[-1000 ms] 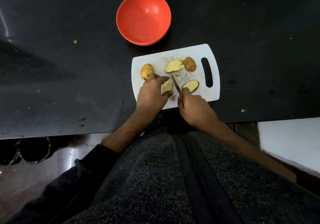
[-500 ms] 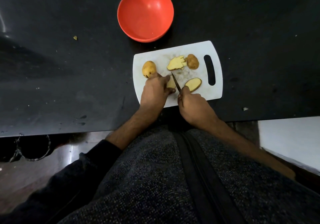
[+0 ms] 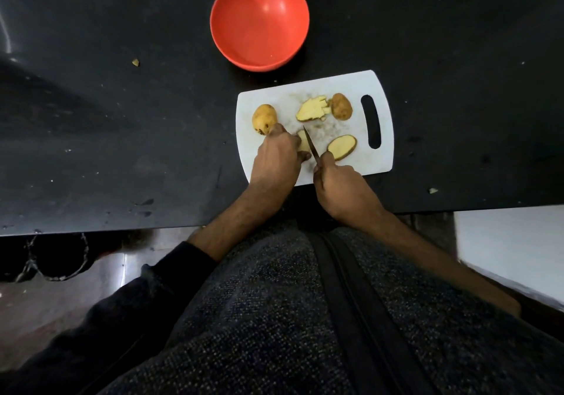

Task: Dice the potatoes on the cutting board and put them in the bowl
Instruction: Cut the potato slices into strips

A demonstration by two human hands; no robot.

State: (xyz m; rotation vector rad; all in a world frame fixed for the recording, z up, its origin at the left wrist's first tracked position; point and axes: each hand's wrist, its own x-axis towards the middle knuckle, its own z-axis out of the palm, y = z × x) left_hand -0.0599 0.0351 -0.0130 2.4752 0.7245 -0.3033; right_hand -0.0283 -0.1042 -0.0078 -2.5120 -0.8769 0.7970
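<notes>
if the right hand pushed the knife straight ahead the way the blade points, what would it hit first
Probably the partly sliced potato piece just beyond the knife tip. The right hand aims the blade up and slightly left, past the piece the left hand holds. Depth is unclear.

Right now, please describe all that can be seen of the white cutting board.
The cutting board is white, looks like plastic, has rounded corners and a slot handle at its right end. It lies flat on the black counter, slightly turned, just in front of the red bowl. Its middle is stained with cutting marks. On it lie two uncut potatoes and cut pieces. The left hand holds a piece on it; the right hand holds the knife over it.
</notes>
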